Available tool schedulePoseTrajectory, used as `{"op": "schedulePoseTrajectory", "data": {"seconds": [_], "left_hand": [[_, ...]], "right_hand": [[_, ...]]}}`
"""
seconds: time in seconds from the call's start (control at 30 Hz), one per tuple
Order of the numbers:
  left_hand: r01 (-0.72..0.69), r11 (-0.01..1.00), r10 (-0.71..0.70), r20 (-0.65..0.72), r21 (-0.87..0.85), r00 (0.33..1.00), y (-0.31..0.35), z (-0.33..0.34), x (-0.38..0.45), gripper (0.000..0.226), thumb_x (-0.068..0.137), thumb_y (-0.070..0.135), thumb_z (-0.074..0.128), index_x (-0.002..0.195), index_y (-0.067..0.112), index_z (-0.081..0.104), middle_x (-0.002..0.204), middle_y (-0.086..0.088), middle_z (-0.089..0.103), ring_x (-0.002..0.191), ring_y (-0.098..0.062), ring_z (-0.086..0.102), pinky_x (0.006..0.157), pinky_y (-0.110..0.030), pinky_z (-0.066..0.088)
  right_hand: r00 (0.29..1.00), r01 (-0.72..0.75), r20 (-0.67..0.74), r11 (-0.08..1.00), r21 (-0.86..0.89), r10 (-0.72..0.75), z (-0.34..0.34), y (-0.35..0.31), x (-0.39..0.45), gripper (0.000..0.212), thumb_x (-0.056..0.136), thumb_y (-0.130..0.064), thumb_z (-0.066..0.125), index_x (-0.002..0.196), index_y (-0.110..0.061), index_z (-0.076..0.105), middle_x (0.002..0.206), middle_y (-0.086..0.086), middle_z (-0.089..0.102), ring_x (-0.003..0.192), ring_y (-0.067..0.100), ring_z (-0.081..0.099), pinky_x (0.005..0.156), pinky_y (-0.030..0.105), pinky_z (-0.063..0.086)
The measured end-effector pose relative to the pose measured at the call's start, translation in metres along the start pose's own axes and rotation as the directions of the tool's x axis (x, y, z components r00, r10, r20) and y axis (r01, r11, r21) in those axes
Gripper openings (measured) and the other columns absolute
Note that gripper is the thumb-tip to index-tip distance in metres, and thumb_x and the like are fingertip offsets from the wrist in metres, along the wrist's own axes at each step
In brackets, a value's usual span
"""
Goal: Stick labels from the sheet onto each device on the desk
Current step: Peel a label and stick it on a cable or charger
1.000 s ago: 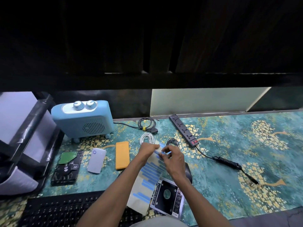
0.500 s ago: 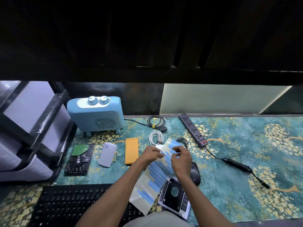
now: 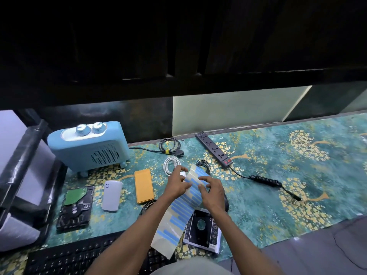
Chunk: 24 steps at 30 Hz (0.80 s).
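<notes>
A long pale label sheet (image 3: 174,221) with several blue strip labels hangs between my hands above the desk. My left hand (image 3: 177,183) pinches its upper left edge. My right hand (image 3: 212,192) holds the sheet's right side, its fingertips curled onto a label near the top. Devices lie around: a blue heater (image 3: 89,146), a hard drive (image 3: 76,207), a white power bank (image 3: 111,195), an orange power bank (image 3: 144,185), a black power strip (image 3: 213,148), a drive caddy (image 3: 202,229), a black keyboard (image 3: 69,259). A black mouse (image 3: 226,201) is mostly hidden under my right hand.
A white cable coil (image 3: 169,164) and a black cord coil (image 3: 168,145) lie behind my hands. The power strip's cord ends in a coiled black plug (image 3: 266,181) to the right. A grey box (image 3: 17,175) stands at the far left. A dark shelf overhangs the desk's rear.
My hands have stayed together on the sheet's upper part, the right fingers shifting slightly on the top labels. The camera view has swung a little; the devices have not moved.
</notes>
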<state>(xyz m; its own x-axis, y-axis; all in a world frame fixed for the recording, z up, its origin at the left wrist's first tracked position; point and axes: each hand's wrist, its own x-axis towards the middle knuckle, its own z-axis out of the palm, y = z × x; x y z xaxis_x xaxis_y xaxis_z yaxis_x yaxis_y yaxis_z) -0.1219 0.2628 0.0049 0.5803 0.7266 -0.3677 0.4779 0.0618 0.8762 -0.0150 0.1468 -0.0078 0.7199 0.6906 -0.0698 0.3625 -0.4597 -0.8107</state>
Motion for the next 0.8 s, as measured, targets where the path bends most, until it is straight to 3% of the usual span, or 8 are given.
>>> {"op": "schedulePoseTrajectory", "data": {"seconds": [0.17,0.3,0.43,0.63,0.8], "left_hand": [[-0.093,0.996,0.093,0.025,0.005,0.995,-0.001,0.003,0.0,0.038,0.084,0.006,0.076,0.11,0.01,0.049,0.056,-0.002,0.033,0.045,-0.012,0.028,0.045,-0.025,0.026],[-0.093,0.995,0.092,0.032,0.025,0.995,-0.002,-0.002,-0.002,0.042,0.083,0.01,0.078,0.11,0.011,0.046,0.056,0.004,0.04,0.044,-0.008,0.033,0.045,-0.022,0.028],[-0.097,0.994,0.094,0.044,0.054,0.995,-0.003,-0.008,-0.006,0.038,0.085,0.011,0.074,0.109,0.015,0.044,0.061,0.002,0.035,0.051,-0.015,0.028,0.048,-0.026,0.025],[-0.123,0.987,0.115,0.077,0.105,0.99,-0.003,-0.016,-0.012,0.034,0.086,-0.002,0.062,0.109,0.015,0.044,0.068,0.003,0.042,0.053,-0.013,0.031,0.052,-0.029,0.028],[-0.099,0.99,0.091,0.079,0.104,0.993,-0.006,-0.015,-0.014,0.034,0.086,0.001,0.063,0.107,0.019,0.043,0.076,-0.003,0.052,0.059,-0.017,0.04,0.058,-0.031,0.033]], "right_hand": [[0.998,0.035,0.055,0.999,0.019,-0.036,0.003,-0.01,0.003,0.021,0.093,-0.018,0.071,0.108,-0.032,0.073,0.11,-0.001,0.058,0.086,0.011,0.064,0.077,0.026,0.049],[0.992,0.057,0.113,0.998,-0.004,-0.056,0.005,-0.011,0.007,0.015,0.09,-0.017,0.073,0.097,-0.03,0.075,0.104,-0.003,0.064,0.084,0.002,0.063,0.067,0.013,0.045],[0.985,0.048,0.164,0.999,0.016,-0.05,0.006,-0.01,0.013,0.009,0.085,-0.017,0.078,0.087,-0.023,0.072,0.093,-0.005,0.071,0.085,0.01,0.068,0.07,0.023,0.049],[0.924,0.046,0.374,0.995,0.084,-0.074,0.004,-0.017,0.015,0.021,0.092,-0.018,0.074,0.112,-0.018,0.068,0.095,-0.003,0.063,0.082,0.014,0.062,0.073,0.025,0.051],[0.939,0.079,0.327,0.992,0.102,-0.109,0.005,-0.013,0.014,0.016,0.085,-0.016,0.081,0.096,-0.015,0.07,0.085,-0.005,0.066,0.078,0.013,0.064,0.071,0.026,0.054]]}}
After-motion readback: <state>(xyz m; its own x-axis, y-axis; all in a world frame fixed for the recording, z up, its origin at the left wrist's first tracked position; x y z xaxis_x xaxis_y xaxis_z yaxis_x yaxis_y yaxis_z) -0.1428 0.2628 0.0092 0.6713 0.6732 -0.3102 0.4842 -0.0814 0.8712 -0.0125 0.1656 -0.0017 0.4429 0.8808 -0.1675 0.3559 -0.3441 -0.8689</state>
